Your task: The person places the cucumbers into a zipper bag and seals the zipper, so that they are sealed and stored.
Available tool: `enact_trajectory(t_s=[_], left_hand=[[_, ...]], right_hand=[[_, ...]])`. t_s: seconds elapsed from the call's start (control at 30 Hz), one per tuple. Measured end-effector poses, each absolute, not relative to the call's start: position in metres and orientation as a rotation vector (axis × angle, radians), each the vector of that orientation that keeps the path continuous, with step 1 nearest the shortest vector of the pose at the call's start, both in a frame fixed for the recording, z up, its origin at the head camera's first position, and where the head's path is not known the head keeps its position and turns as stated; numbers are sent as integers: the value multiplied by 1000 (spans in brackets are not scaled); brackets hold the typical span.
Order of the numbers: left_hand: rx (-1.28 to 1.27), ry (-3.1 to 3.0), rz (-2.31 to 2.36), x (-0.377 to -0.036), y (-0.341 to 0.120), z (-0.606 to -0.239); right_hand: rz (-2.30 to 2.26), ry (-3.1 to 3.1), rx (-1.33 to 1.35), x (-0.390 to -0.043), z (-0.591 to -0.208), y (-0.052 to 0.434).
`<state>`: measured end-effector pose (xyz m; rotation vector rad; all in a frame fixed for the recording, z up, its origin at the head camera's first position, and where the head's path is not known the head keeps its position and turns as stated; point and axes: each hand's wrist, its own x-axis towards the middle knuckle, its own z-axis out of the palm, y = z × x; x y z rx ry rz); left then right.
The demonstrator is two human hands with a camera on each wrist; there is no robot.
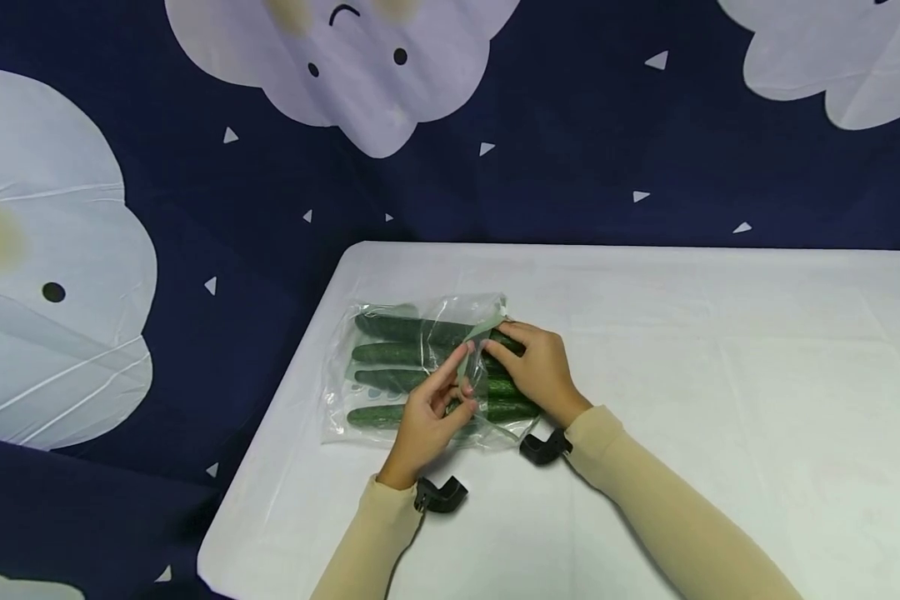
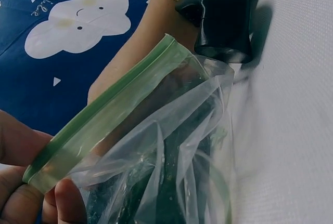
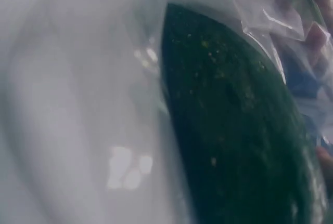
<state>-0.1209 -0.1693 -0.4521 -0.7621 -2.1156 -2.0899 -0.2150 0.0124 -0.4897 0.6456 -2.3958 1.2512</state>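
Several dark green cucumbers [image 1: 387, 354] lie side by side inside a clear zip bag [image 1: 337, 423], their right ends near its mouth. My left hand [image 1: 423, 417] pinches the bag's green zip strip [image 2: 112, 104] between thumb and fingers [image 2: 23, 141], lifting that edge. At the far end of the strip, my right hand [image 1: 543, 367] grips the bag's mouth with thumb and forefinger, its palm over the cucumber ends. Close up in the right wrist view, one cucumber [image 3: 223, 115] fills the middle behind shiny film; the right fingers are out of that view.
The bag lies on a white-covered table [image 1: 720, 375], near its left edge. A dark blue cloth [image 1: 570, 108] with white clouds hangs behind and to the left. Black wrist cameras [image 1: 441, 495] sit at both beige cuffs.
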Motion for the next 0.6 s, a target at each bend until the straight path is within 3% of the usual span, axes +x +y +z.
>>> enact_trajectory(t_s=[0.3,0.43,0.6], left_hand=[[-764,-2151,-2080,-128,-169,-457],[-760,-2181,-2077,-126,-170,-462],[-726,-2246,-2036,-125,-172,-464]], right_hand=[[797,-2317,805,-210,-486,16],[1010,-2255,815,-204,-483,28],[1511,-2157,611,-204,-458,58]])
